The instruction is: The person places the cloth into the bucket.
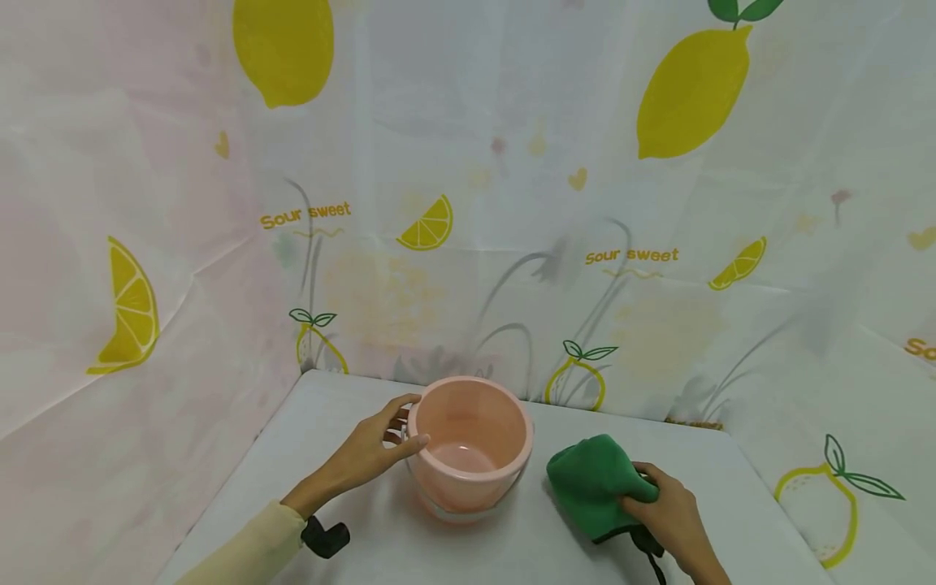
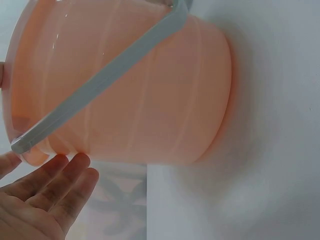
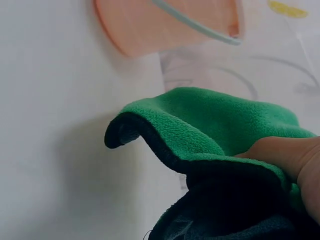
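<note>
A pink plastic bucket (image 1: 468, 487) with a grey handle (image 2: 100, 85) hanging down its side stands upright on the white table. My left hand (image 1: 373, 447) holds the bucket at the left of its rim, thumb and fingers spread along the edge. In the left wrist view, several fingertips (image 2: 82, 167) touch the bucket's outer wall below the rim. To the bucket's right, my right hand (image 1: 669, 512) pinches a green cloth (image 1: 592, 483) with a dark edge and dark underside. The cloth hangs in loose folds (image 3: 175, 120) above the table, apart from the bucket.
The white table (image 1: 329, 406) meets a hanging sheet (image 1: 475, 301) printed with lemons at the back, and similar sheeting rises at both sides. A black wrist strap piece (image 1: 325, 538) sits at the left sleeve. Inside the bucket, its bare bottom shows.
</note>
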The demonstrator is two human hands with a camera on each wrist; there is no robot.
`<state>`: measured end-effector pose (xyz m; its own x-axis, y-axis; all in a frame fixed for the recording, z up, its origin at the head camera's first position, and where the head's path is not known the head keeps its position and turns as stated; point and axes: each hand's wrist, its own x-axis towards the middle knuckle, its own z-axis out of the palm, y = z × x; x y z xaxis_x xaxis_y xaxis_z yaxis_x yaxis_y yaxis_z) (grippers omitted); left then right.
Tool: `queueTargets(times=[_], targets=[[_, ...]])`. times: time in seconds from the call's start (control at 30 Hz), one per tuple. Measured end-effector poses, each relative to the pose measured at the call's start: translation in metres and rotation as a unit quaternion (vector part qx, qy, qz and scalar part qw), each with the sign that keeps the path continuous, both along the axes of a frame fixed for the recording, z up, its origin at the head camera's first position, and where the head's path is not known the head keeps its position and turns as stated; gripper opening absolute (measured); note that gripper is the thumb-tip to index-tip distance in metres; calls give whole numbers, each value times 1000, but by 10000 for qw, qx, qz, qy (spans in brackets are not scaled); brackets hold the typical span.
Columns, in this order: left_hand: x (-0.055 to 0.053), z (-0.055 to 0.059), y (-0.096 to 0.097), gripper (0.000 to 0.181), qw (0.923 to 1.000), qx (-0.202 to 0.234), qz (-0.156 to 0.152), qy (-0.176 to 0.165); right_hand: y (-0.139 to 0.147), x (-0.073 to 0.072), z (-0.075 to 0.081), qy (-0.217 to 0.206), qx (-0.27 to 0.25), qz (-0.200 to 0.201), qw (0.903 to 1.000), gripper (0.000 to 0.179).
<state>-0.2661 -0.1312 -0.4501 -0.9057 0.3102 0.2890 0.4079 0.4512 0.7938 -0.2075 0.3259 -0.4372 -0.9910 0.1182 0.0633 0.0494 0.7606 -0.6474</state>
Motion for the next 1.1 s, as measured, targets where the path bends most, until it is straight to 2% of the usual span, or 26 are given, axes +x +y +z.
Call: queueTargets(times=[0.23,0.6,1.1], targets=[[0,0,0,68,10000,-14,-36,21,-5,1,18,228,-187,-2,9996,65],[-1,0,0,68,10000,28,-50,-32,-18,1,46,324,-648,55,9974,69],[0,0,-1,67,9999,83,-122,31,-38,-8,71,774,-1096,373,9903,65]])
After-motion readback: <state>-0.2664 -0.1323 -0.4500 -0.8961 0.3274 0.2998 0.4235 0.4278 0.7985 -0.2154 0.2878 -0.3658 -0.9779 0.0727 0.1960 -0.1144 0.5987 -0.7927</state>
